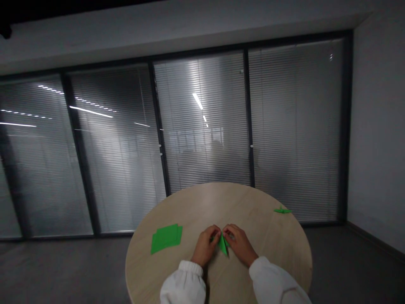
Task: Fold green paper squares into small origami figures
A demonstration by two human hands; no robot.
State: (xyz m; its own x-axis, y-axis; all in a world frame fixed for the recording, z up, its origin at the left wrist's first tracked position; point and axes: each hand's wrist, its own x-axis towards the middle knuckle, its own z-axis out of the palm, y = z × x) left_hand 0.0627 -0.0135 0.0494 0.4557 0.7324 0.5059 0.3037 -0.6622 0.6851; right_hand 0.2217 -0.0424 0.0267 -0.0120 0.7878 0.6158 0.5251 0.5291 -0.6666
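Note:
Between my two hands is a piece of folded green paper [223,245], narrow and pointed at its lower end, held just above the table. My left hand [206,245] pinches it from the left, fingers curled and closed. From the right, my right hand [239,244] grips it near the top with thumb and fingertips. Part of the paper is hidden behind the fingers. To the left lie green paper sheets [166,239], flat and overlapping. A small folded green paper figure [282,210] rests near the table's far right edge.
The round wooden table [218,202] has a light top and a curved edge all round. Behind it stands a glass partition with blinds [202,160] in dark frames. A plain wall [376,126] is on the right, with grey floor [63,270] around.

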